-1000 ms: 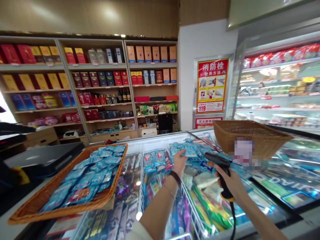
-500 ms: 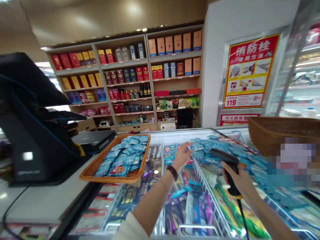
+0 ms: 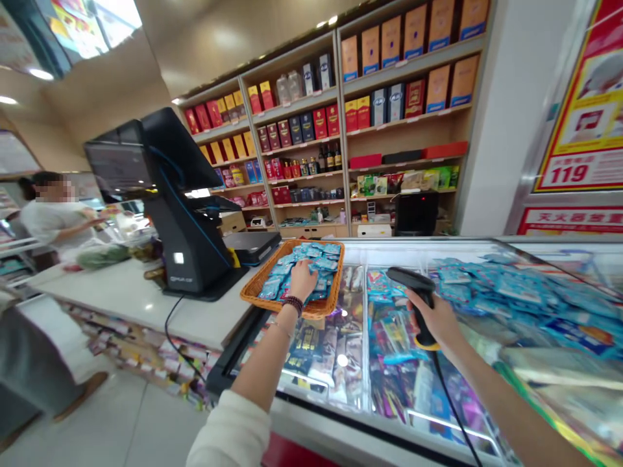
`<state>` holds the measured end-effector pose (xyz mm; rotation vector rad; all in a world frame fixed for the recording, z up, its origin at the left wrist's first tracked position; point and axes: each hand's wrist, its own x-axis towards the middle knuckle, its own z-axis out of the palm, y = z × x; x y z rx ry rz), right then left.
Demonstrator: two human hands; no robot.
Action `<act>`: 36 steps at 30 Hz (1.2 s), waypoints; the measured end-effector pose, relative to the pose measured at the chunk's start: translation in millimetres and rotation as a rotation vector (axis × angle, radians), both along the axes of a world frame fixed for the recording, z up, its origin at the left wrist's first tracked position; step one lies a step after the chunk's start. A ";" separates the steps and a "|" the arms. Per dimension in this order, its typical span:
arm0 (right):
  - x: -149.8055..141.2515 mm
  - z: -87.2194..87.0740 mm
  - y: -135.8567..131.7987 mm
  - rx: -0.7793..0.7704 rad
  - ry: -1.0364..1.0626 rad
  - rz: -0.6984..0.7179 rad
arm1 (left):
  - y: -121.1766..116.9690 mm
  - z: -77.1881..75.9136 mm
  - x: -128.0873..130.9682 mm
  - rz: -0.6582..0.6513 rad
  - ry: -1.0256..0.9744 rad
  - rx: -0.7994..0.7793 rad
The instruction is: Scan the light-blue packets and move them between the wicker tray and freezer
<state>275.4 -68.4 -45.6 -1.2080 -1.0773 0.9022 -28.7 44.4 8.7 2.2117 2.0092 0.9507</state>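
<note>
Our left hand point(image 3: 302, 282) rests open on the blue sachets point(image 3: 316, 266) heaped in the wicker basket point(image 3: 311, 312) at our eleven o'clock. At one o'clock, our right hand point(image 3: 435, 321) is clamped around a black corded barcode scanner point(image 3: 413, 280), well apart from the sachets.

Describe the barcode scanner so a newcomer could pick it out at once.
Find the glass-topped display chest in front of the checkout counter. Over it, the person's right hand grips a black handheld scanner. Its cable trails downward and a yellow ring circles its grip, unlike the flat packets below.
</note>
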 end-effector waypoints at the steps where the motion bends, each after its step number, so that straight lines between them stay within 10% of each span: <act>1: -6.9 -2.3 2.3 0.013 0.003 0.007 | -0.1 -3.7 -6.7 0.041 0.048 -0.048; 8: -25.4 -13.0 3.1 0.018 0.102 0.044 | -0.8 -22.0 -15.0 0.116 0.239 -0.326; 23: -11.1 -22.3 -1.6 -0.056 0.185 0.038 | -16.3 -14.8 -14.4 0.005 0.219 -0.145; 30: -8.1 -27.9 1.0 -0.036 0.178 0.051 | -21.3 -9.0 -11.3 0.023 -0.205 0.036; 36: -7.5 -23.1 -0.7 -0.044 0.186 -0.007 | -31.8 -23.4 57.4 -0.394 -0.727 0.031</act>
